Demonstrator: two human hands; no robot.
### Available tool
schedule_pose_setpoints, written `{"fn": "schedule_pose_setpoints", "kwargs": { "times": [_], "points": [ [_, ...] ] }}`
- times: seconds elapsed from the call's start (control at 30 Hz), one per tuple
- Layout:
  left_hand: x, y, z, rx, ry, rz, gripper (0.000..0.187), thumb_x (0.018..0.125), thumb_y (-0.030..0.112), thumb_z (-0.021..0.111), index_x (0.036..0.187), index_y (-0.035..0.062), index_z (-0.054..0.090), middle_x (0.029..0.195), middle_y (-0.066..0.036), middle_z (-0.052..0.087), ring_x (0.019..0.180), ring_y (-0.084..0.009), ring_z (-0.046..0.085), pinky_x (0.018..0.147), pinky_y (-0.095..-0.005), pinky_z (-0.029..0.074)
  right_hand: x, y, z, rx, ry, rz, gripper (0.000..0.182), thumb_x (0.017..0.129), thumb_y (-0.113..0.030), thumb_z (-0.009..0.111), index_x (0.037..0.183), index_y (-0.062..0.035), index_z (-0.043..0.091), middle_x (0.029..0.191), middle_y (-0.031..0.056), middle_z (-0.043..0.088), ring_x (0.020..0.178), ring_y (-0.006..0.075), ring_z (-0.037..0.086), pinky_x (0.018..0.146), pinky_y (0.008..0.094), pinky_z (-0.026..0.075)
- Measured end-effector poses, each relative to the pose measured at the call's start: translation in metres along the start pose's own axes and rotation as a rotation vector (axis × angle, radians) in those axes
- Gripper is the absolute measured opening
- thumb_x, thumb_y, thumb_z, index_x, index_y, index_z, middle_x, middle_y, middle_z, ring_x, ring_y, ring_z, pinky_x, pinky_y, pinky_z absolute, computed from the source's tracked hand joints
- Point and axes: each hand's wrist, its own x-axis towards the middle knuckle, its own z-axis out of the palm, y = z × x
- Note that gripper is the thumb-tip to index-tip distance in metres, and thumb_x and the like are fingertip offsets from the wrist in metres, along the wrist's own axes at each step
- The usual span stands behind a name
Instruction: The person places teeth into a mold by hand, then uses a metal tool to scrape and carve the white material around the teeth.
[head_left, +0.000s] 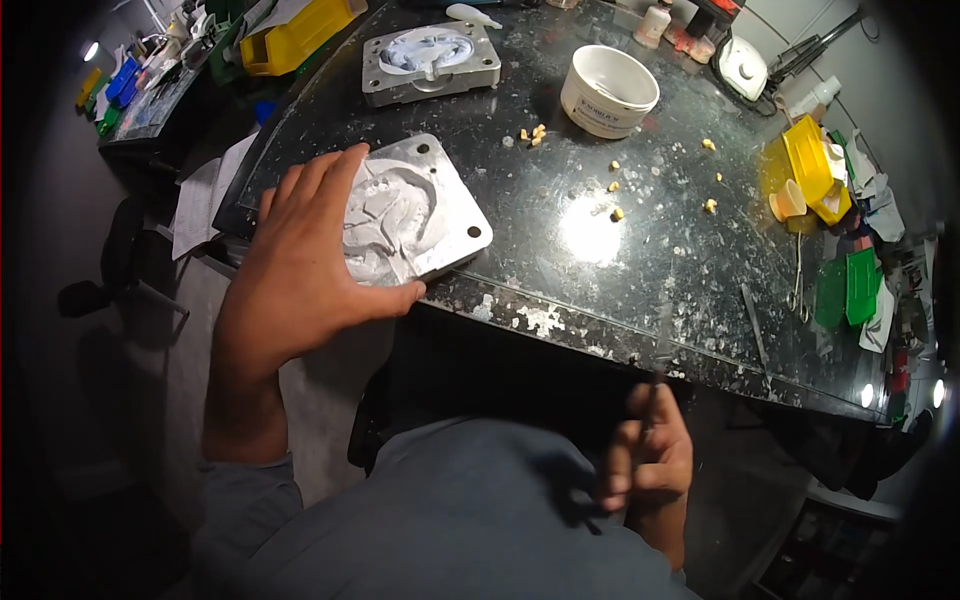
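Note:
My left hand point(300, 265) grips a metal dental flask half point(455, 205) at the near edge of the bench, fingers over its far left side and thumb along the near side. White plaster point(385, 215) with a curved, arch-shaped hollow fills the flask. Low in front of the bench edge, my right hand point(655, 455) is closed around a slim, knife-like tool point(653, 405) with a dark handle. Its thin blade points up toward the bench and is blurred by motion. Farther back lies the other flask half point(432, 62), holding a pale arch-shaped form.
A white plastic tub point(610, 92) stands at the back, with several small yellowish pieces point(617, 214) scattered near it. A thin metal instrument point(754, 325) lies at right. Yellow bins point(815, 170) and a green bin point(862, 287) line the right side. Bottles point(653, 25) stand behind.

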Motion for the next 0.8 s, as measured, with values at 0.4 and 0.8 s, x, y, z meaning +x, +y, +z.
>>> {"fn": "schedule_pose_setpoints", "kwargs": {
  "times": [0.4,0.8],
  "points": [
    [-0.022,0.025,0.030,0.090,0.294,-0.158,0.114,0.061,0.025,0.094,0.157,0.0043,0.035,0.147,-0.020,0.048,0.138,-0.0404,0.044,0.116,-0.0512,0.035,0.096,0.024,0.065,-1.149,0.147,0.338,0.025,0.114,-0.029,0.048,0.117,-0.0055,0.056,0.069,0.0035,0.057,0.061,0.0091,0.055,0.058,0.0310,0.044],
    [-0.023,0.015,0.025,-0.038,0.247,-0.089,0.115,0.062,0.023,0.092,0.158,0.0017,0.033,0.155,-0.023,0.041,0.143,-0.0427,0.039,0.119,-0.0521,0.035,0.122,0.043,0.062,-0.990,0.156,0.316,0.029,0.114,-0.029,0.046,0.106,-0.0025,0.055,0.063,0.0006,0.048,0.052,0.0098,0.045,0.052,0.0312,0.038]
  ]
}}
